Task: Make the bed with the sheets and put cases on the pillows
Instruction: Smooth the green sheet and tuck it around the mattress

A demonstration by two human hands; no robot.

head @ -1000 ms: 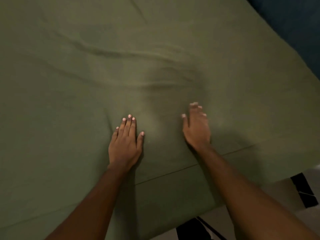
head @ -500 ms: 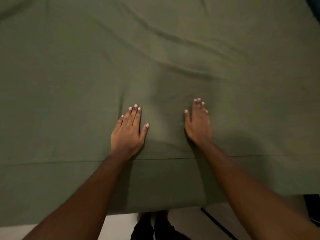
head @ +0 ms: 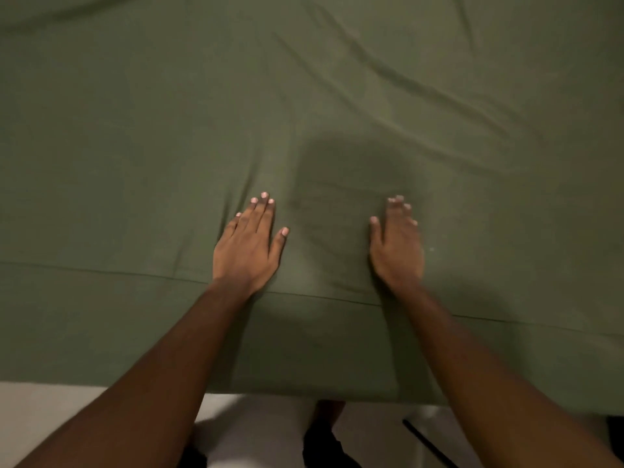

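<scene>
An olive green sheet (head: 169, 136) covers the whole bed and hangs over the near edge. A stitched hem line runs across it just below my wrists. My left hand (head: 248, 246) lies flat on the sheet, palm down, fingers together and thumb out. A short way to its right, my right hand (head: 396, 246) rests palm down with fingers extended. Neither hand holds anything. Long creases run diagonally across the sheet at the upper right (head: 422, 82). No pillows or cases are in view.
Below the hanging sheet edge a pale floor (head: 50, 410) shows. My feet in dark footwear (head: 324, 440) stand at the bed's edge. A thin dark cable or rod (head: 429, 444) lies on the floor at the lower right.
The view has swung left, so the bed's near edge now runs level and the dark area at top right is gone. Both hands stay flat on the sheet, sliding slightly.
</scene>
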